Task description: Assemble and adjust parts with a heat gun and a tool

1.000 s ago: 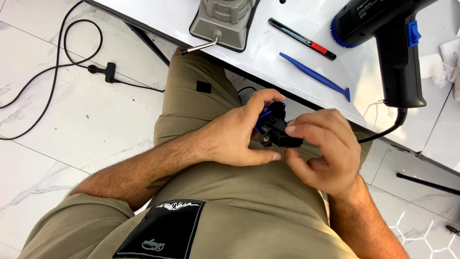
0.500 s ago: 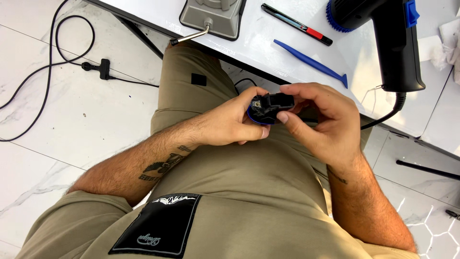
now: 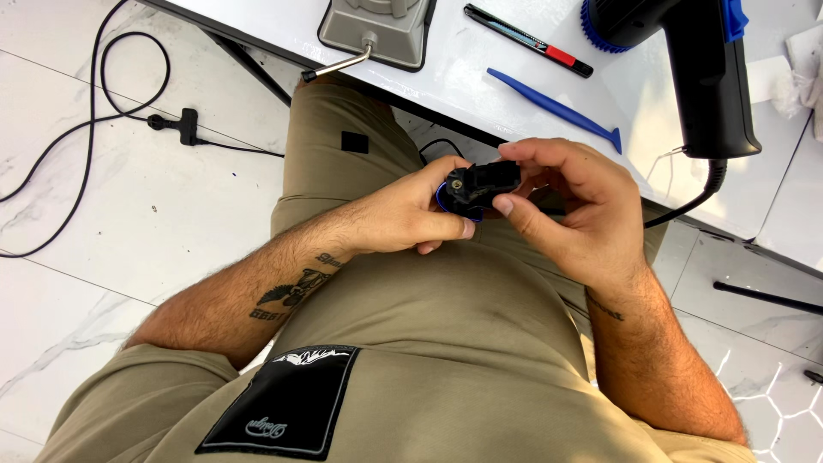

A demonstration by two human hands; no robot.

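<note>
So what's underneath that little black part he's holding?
A blue rim peeks out beneath the small black plastic part, above the khaki-trousered lap. The left hand and right hand cover the rest.

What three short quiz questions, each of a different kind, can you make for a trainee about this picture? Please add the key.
1. True or false: both hands grip the small black part over the lap.
2. Which tool lies nearest the right hand? A) blue pry tool B) black-and-red marker C) grey base
3. Fill in: the black heat gun rests on the white ____.

Key: 1 true; 2 A; 3 table. The left hand holds the part from below.
</note>
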